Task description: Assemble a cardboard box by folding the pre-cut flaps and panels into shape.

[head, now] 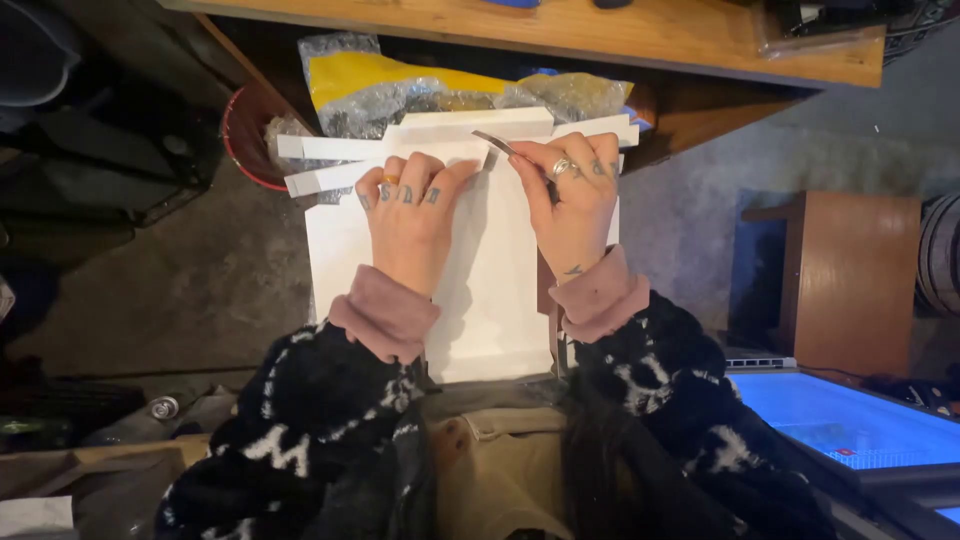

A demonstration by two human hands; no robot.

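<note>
A white foam board point(490, 290) lies flat across my lap, its far end reaching under a wooden table. My left hand point(412, 215) presses flat on the board near its far end, fingers together. My right hand point(572, 195) grips a thin metal blade point(497, 144) whose tip points left toward the board's far edge. Several cut white foam strips point(345, 163) lie stacked across the board's far end, just beyond my fingertips. Both wrists show pink cuffs under black-and-white patterned sleeves.
A wooden table edge point(620, 40) runs across the top. Under it sit crumpled clear and yellow plastic bags point(400, 90) and a red bucket point(240, 135). A brown wooden stool point(850, 275) stands at right, with a blue-lit surface point(840, 420) at lower right. Concrete floor point(190, 290) lies left.
</note>
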